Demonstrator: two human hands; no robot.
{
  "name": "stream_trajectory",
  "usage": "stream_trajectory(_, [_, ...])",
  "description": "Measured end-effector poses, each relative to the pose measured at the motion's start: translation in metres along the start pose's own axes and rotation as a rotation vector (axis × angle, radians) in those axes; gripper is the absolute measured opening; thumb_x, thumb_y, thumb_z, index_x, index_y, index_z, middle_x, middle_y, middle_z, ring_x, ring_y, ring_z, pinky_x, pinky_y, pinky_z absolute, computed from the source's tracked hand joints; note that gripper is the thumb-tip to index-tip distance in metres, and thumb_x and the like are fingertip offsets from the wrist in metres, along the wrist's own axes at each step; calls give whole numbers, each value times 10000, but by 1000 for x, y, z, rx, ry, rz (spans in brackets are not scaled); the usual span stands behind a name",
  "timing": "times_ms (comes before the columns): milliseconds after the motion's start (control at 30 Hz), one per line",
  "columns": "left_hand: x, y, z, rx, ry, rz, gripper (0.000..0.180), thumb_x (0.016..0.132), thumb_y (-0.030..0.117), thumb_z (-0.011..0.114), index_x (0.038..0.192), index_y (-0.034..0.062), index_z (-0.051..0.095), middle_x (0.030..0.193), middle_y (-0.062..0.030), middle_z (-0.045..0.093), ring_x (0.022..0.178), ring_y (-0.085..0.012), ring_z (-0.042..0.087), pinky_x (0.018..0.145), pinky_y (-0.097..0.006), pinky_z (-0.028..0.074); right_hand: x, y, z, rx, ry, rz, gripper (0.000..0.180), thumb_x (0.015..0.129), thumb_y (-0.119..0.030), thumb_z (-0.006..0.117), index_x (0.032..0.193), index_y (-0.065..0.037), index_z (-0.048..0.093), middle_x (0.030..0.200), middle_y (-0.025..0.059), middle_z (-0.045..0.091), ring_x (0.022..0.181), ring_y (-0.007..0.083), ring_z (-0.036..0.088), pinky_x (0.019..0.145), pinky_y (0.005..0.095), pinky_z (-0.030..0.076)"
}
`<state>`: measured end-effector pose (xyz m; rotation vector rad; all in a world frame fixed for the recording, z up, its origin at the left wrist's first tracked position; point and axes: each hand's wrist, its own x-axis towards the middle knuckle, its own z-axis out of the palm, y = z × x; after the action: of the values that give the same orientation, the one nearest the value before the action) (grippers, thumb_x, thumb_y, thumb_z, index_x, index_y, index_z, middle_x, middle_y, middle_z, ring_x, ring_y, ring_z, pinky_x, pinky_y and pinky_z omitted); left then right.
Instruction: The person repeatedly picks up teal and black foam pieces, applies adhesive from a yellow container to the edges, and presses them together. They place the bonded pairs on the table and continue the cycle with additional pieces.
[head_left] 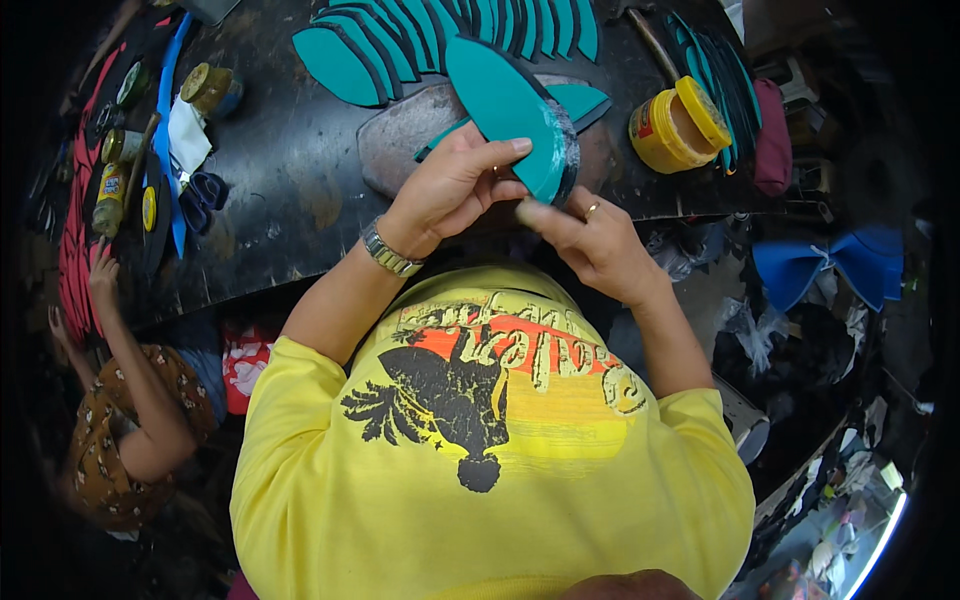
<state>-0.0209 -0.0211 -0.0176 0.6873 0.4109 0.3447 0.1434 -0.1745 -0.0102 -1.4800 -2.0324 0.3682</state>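
Note:
My left hand (450,185) grips a teal, pointed-oval foam-like piece (497,95) with a dark backing, thumb on its face. A whitish, smeared band runs along the right edge of that piece near its lower end. At this lower edge my right hand (605,250) is closed, its thumb blurred and its index finger partly behind the piece. Under the held piece, another teal piece (580,100) lies on a worn grey-brown slab (390,140). Beyond the slab, several teal pieces (340,65) overlap in a row.
An open yellow jar (660,135) stands right of the slab, near a stack of teal sheets (705,90). Small jars (210,88), scissors (205,190) and a blue strip (165,130) lie left on the dark table (270,220). Another person's arm (140,360) reaches in at left.

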Motion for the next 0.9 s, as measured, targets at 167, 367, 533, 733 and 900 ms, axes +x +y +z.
stream_trajectory(167, [9, 16, -5, 38, 18, 167, 222, 1004, 154, 569, 1205, 60, 547, 1059, -20, 672, 959, -130, 667, 805, -301, 588, 1, 8, -6, 108, 210, -89, 515, 689, 59, 675, 1176, -109, 697, 974, 103, 635, 758, 275, 637, 655, 343, 517])
stream_trajectory(367, [27, 53, -22, 311, 124, 248, 248, 991, 162, 601, 1214, 60, 559, 1071, 1, 660, 923, -95, 630, 748, -253, 530, 22, 44, 8, 162, 580, 29, 554, 819, 99, 642, 1350, -31, 555, 962, 105, 625, 624, 121, 530, 566, 254, 443])
stream_trajectory(533, [55, 81, -44, 452, 169, 299, 212, 968, 125, 635, 1159, 47, 586, 1043, -6, 634, 864, -84, 622, 753, -237, 526, 26, 74, 29, 226, 709, 175, 617, 840, 84, 641, 1421, -58, 488, 998, 52, 581, 638, 62, 491, 575, 195, 410])
stream_trajectory(733, [123, 129, -55, 622, 174, 253, 164, 958, 100, 633, 1060, -20, 588, 965, -66, 627, 826, -135, 657, 795, -274, 580, 21, 77, 33, 267, 727, 252, 652, 840, 83, 637, 1449, -47, 444, 998, 73, 584, 693, 85, 520, 600, 211, 436])
stream_trajectory(900, [182, 166, -77, 640, 310, 418, 271, 937, 107, 662, 1128, -54, 558, 956, -101, 640, 831, -167, 664, 795, -289, 578, 27, 73, 30, 75, 697, 186, 663, 817, 86, 654, 1436, -31, 449, 1003, 116, 588, 683, 154, 534, 633, 279, 477])
